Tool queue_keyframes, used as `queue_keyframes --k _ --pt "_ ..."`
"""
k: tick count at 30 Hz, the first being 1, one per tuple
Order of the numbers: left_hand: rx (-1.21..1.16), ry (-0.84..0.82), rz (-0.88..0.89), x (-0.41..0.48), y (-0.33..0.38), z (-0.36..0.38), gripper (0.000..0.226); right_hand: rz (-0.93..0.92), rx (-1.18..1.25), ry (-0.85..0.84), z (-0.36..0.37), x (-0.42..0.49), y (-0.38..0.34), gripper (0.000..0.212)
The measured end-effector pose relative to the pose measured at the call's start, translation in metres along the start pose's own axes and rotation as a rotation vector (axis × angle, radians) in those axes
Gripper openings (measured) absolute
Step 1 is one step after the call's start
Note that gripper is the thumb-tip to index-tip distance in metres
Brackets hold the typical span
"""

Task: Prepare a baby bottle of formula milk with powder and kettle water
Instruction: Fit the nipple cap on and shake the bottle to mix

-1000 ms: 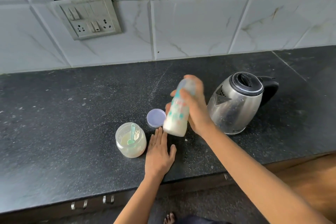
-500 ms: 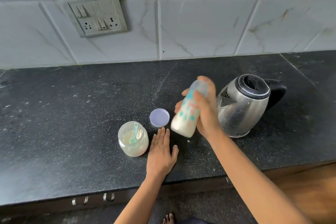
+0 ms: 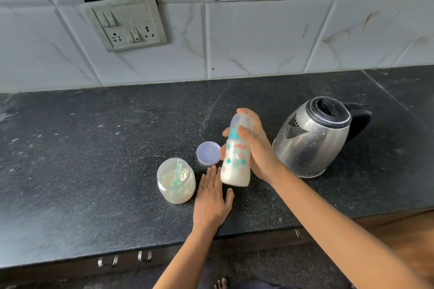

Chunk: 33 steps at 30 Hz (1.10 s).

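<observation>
Black stone counter (image 3: 82, 171) pretty much fills the view, with one bare foot (image 3: 220, 283) poking in at the very bottom and two small metal drawer handles (image 3: 125, 259) under the counter's front edge.

Two hands in play. Nearest is the left hand (image 3: 211, 199), lying flat on the counter palm down, fingers straight and loosely together, gripping nothing. One ring (image 3: 205, 187) on it. Just left of that hand sits one clear plastic jar (image 3: 176, 180), lid off, pale powder in the bottom and one green scoop (image 3: 177, 175) standing tilted inside it.

Right above the left fingertips is the one baby bottle (image 3: 236, 162), held up off the counter and tipped a bit, cap end leaning away toward the wall. It has white milk in the lower part and little teal and pink prints on the side. The right hand (image 3: 256, 145) is wrapped around its right side, thumb across the front near the teal collar, fingers curled behind. The bottle's base hangs over the left hand's fingers, whether it touches them I can't tell.

Just behind and left of the bottle, one round lilac lid (image 3: 207, 153) lies flat on the counter, beside the jar but not touching it.

To the right of the right hand is one steel kettle (image 3: 310, 143), black lid shut, black handle pointing right, spout toward the hand.

Farther back, white marble-look tiles (image 3: 258, 37) and one grey switch plate (image 3: 128, 22) with two sockets, hanging a bit crooked.
</observation>
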<state>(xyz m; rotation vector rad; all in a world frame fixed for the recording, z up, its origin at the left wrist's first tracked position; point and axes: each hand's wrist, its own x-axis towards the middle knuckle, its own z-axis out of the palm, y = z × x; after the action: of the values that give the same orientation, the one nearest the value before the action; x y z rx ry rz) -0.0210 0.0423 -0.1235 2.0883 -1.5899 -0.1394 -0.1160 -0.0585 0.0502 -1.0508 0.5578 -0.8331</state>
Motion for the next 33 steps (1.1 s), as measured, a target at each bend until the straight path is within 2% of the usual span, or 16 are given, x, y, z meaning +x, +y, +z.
queue_keyframes --k 3,5,6,8,10,13,14,16,18,19,22,23,27,28,31,33 --pt "0.006 0.002 -0.006 0.001 0.000 0.000 0.065 -0.084 0.088 0.135 -0.001 0.001 0.000 0.038" --pt "0.008 0.003 -0.011 0.002 0.001 0.001 0.065 -0.122 0.273 0.167 -0.003 0.002 -0.008 0.029" --pt "0.008 0.002 -0.007 0.002 0.000 0.001 0.065 -0.103 0.263 0.115 -0.005 0.003 -0.006 0.030" --pt "-0.009 0.010 0.009 0.000 0.000 0.001 0.064 -0.068 -0.004 -0.052 -0.006 -0.003 -0.002 0.038" --pt "-0.021 0.021 0.008 0.000 -0.001 0.001 0.065 -0.073 -0.079 -0.080 -0.006 -0.007 -0.001 0.039" --pt "-0.011 0.006 -0.011 0.001 0.001 0.000 0.066 -0.040 0.162 0.205 -0.007 -0.006 0.001 0.039" --pt "-0.014 0.005 -0.007 0.001 0.001 0.000 0.065 -0.008 0.221 0.217 -0.008 -0.007 0.006 0.046" --pt "-0.042 -0.004 0.023 0.001 -0.002 0.000 0.066 0.066 0.062 0.063 -0.010 -0.014 0.016 0.051" --pt "-0.053 -0.021 0.037 0.000 -0.004 0.000 0.070 0.033 -0.108 -0.047 -0.004 -0.025 0.017 0.048" --pt "-0.052 -0.018 0.026 0.000 -0.004 0.001 0.069 0.010 -0.087 -0.014 -0.004 -0.023 0.018 0.045" --pt "-0.024 -0.023 -0.025 0.002 0.000 0.001 0.065 0.050 0.296 0.300 -0.003 -0.012 0.017 0.031" --pt "-0.014 -0.025 -0.022 0.002 0.000 0.001 0.064 0.066 0.307 0.303 -0.005 -0.010 0.018 0.034" --pt "-0.047 -0.033 0.013 0.000 -0.003 0.001 0.069 0.110 -0.086 -0.064 -0.005 -0.022 0.019 0.046" --pt "-0.037 -0.035 0.013 0.000 -0.003 0.001 0.070 0.115 -0.058 -0.039 -0.007 -0.022 0.020 0.046" --pt "-0.015 -0.019 -0.018 0.001 -0.001 0.001 0.065 0.186 0.350 0.271 -0.005 -0.015 0.019 0.037" --pt "-0.009 -0.028 -0.027 0.001 0.001 0.000 0.065 0.211 0.419 0.357 -0.009 -0.012 0.022 0.033"
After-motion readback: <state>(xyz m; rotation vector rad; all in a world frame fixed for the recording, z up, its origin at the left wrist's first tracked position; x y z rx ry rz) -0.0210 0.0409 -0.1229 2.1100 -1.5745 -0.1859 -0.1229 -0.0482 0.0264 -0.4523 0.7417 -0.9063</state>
